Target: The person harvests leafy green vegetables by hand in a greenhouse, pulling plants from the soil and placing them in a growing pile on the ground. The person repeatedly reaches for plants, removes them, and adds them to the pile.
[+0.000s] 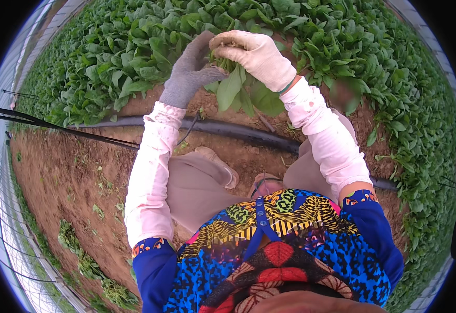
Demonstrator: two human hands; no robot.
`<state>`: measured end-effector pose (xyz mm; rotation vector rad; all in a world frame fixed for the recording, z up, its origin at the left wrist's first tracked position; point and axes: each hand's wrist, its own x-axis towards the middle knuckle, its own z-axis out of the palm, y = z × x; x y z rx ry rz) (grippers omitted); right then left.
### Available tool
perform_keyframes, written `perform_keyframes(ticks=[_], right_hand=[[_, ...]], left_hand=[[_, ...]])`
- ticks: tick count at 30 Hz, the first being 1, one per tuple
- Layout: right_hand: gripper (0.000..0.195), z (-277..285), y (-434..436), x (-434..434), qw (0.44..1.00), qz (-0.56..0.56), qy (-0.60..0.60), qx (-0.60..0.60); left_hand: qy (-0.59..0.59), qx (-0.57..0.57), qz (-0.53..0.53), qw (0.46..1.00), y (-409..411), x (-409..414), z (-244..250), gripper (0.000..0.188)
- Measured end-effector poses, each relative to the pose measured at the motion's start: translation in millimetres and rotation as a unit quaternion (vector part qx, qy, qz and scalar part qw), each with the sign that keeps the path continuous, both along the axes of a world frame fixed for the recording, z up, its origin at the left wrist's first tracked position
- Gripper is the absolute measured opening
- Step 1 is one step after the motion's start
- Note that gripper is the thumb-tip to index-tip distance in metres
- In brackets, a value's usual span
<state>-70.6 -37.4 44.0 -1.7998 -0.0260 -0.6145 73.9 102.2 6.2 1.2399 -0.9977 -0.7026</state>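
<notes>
My left hand (193, 70), in a grey knit glove, is at the near edge of the leafy green crop, its thumb and fingers apart around the side of a bunch of leafy greens (230, 88). My right hand (255, 56), in a soiled cream glove, curls its fingers over the stem end of that bunch. The leaves hang down towards me below both gloves. The fingertips of the two gloves meet or nearly meet at the top. Whether the left fingers press on the stems is hard to tell.
Dense leafy crop (134, 43) spreads ahead and to the right. A black hose (236, 131) crosses the soil between the crop and my feet. Thin black lines (56, 127) run at left. Bunches of cut greens (91, 266) lie on the soil at lower left, near the greenhouse wall (1, 187).
</notes>
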Motion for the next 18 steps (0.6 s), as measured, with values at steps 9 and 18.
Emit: perform_keyframes(ticks=[9,18], right_hand=[[0.017,-3.0,-0.9,13.8,0.981,-0.178,-0.069,-0.037],[0.018,-1.5,32.3,11.0,0.968,-0.244,-0.056,0.019]], left_hand=[[-0.27,0.234,0.114,0.927,-12.1,-43.2,-1.4,0.125],[-0.163,0.092,0.215,0.959,-38.3,-89.2,-36.2,0.116]])
